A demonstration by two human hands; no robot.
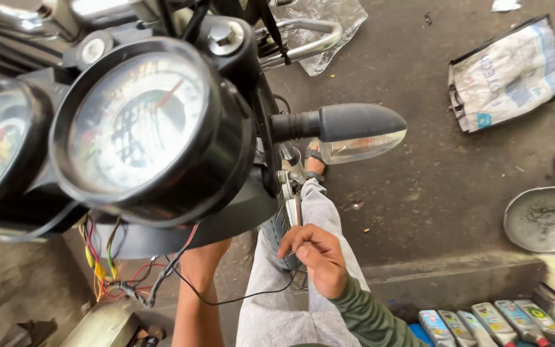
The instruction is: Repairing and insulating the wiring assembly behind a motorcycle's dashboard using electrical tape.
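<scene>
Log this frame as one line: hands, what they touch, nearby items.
right hand: near front fork, contact unclear | left hand: hidden behind headlamp housing, forearm visible | nearby: gauges, turn signal, loose wires

left arm: bare forearm (195, 289) raised, hand hidden from view
right hand (319, 257): fingers curled loosely, knuckles up
right sleeve (370, 318): green, covering the forearm to the wrist
</scene>
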